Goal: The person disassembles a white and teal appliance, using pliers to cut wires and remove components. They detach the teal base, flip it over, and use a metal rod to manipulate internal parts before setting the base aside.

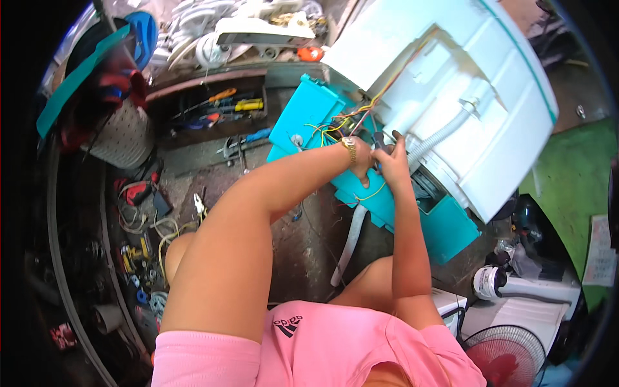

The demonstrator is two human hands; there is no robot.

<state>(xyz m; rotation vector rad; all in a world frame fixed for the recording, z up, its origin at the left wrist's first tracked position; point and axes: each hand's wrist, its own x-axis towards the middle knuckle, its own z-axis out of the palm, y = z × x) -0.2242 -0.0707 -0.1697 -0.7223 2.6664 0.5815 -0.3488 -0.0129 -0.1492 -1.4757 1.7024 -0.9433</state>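
Observation:
A white washing machine [516, 77] lies tipped over, its teal base [303, 119] facing me with wires and parts inside. My left hand [362, 162], with a gold watch at the wrist, is curled at the base's near wall; what its fingers hold is hidden. Right beside it, my right hand [394, 164] is closed round a dark-handled tool [379, 140], whose working end I cannot make out. Loose yellow and red wires [332, 129] run past both hands. A grey corrugated hose [445, 132] crosses the machine's underside, and a pale hose [350, 248] hangs from the base.
An open toolbox [213, 129] with screwdrivers stands at the far left, near a clamp [238, 148]. Pliers [199, 204] and cables lie on the floor to the left. A perforated basket [122, 135] is further left. A fan [506, 355] stands at the lower right.

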